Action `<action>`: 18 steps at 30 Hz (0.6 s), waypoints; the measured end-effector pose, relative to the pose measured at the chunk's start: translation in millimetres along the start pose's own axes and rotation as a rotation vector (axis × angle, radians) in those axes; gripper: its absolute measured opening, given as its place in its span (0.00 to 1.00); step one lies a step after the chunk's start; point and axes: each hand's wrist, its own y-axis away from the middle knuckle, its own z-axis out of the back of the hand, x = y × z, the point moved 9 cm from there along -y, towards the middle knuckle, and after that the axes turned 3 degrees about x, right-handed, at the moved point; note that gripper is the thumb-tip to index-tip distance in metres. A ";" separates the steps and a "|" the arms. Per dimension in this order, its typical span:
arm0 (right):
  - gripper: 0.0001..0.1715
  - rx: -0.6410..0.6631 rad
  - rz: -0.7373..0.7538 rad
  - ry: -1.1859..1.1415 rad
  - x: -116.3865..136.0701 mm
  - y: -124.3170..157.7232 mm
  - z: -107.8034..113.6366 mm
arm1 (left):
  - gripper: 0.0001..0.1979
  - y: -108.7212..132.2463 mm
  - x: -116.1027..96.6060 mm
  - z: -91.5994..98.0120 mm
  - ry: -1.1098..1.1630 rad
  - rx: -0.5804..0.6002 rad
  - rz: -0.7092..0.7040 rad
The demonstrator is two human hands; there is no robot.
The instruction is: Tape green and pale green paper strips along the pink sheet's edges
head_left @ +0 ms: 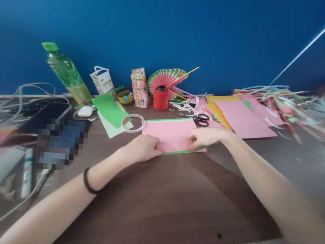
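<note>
Pink paper (pixel 175 132) is lying flat on the table (pixel 144 204); green edging (pixel 174 151) is showing along both long sides, bordering seemingly mostly done. No folds showing yet. Left hand (pixel 143 149) resting half-open on left end; right hand (pixel 200 138) bunching fingertips at right, grip unclear.

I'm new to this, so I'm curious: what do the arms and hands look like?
The left hand and right hand are ungloved, with no sleeves visible. A thin dark band circles the left forearm; the right forearm shows none.
</note>
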 end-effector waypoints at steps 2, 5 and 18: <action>0.15 -0.004 -0.002 0.000 -0.3 0.2 0.4 | 0.14 0.4 0.2 0.0 -0.001 0.005 0.004; 0.15 -0.012 -0.003 -0.004 -0.7 0.0 1.1 | 0.15 0.8 -0.6 -0.1 -0.014 0.004 0.015; 0.14 -0.013 -0.011 -0.016 -3.9 -2.9 -0.5 | 0.09 -4.8 -19.7 -4.0 -0.059 -0.106 -0.242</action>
